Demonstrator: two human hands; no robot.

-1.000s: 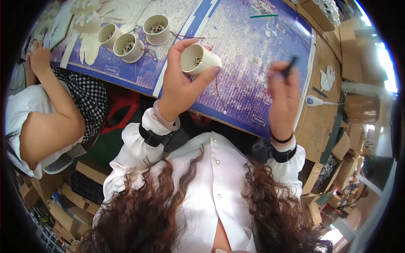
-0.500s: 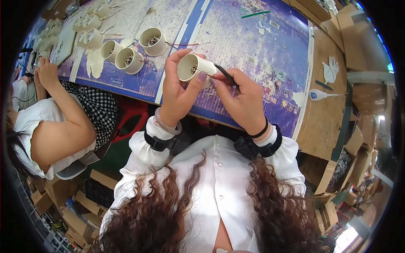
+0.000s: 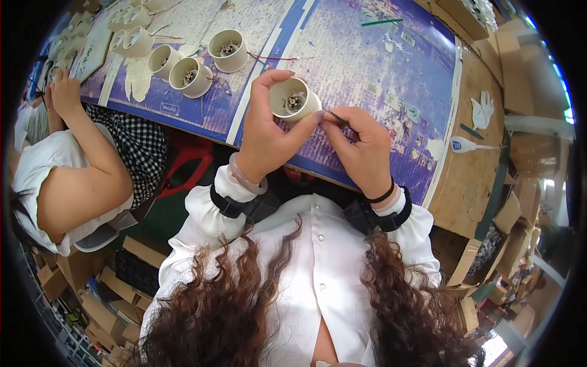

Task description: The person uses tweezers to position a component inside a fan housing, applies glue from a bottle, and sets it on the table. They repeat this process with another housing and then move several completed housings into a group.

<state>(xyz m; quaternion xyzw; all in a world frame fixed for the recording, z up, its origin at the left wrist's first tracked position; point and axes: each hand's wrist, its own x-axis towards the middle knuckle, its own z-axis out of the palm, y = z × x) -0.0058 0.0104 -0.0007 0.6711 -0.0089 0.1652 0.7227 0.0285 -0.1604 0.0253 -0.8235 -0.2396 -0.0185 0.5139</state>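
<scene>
My left hand point(image 3: 264, 134) is closed around a white plastic cup point(image 3: 280, 93), fingers on its far side and thumb on the near rim. The cup's open mouth is tipped toward me, and a small round motor-like part point(image 3: 295, 102) with copper-coloured bits shows inside. My right hand point(image 3: 364, 147) pinches a slim dark pointed tool point(image 3: 340, 118), perhaps tweezers. Its tip lies close to the cup's right wall, where both thumbs meet; whether it touches cannot be seen. Similar white cups point(image 3: 189, 88) with wires stand on the table to the left.
A blue-purple printed sheet covers the table point(image 3: 373, 73). A green strip point(image 3: 382, 22) lies at the far side. On the bare wood to the right are a white glove point(image 3: 482, 111) and a white nozzle bottle point(image 3: 463, 145). A co-worker point(image 3: 85, 165) sits at my left.
The cup has turned so its mouth faces me more, showing the inner part. The dark tool has tilted lower and shows less of its length. My left fingers have shifted around the cup.
</scene>
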